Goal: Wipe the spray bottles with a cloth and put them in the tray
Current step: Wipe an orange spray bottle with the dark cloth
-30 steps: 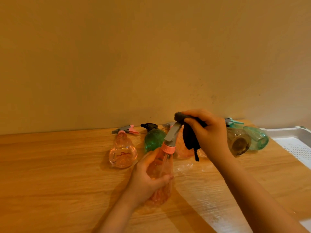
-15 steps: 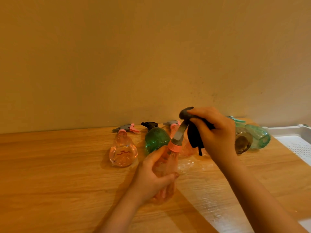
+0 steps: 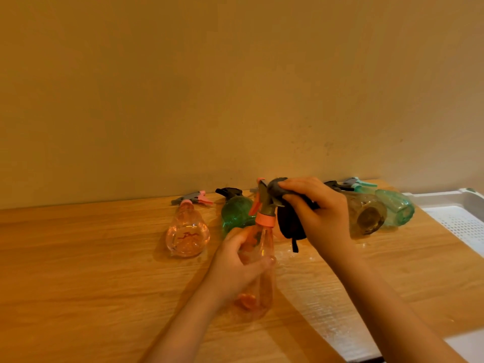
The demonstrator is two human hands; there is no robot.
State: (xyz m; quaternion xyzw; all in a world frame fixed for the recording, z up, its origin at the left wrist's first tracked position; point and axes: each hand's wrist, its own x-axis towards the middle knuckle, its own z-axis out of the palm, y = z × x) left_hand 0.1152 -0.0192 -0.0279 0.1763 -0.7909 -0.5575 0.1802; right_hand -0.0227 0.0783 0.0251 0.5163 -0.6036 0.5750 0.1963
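My left hand grips the body of an orange spray bottle, held almost upright over the table. My right hand holds a dark cloth and presses it against the bottle's grey spray head. A white perforated tray sits at the right edge, partly out of frame. Other bottles lie by the wall: a pink one, a green one, a brownish one and a teal one.
The wooden table meets a plain wall at the back. A clear plastic sheet covers the table's right part. Another bottle is partly hidden behind my hands.
The orange bottle has tilted more upright and turned, so its trigger now points left. My right hand with the cloth has shifted over the spray head.
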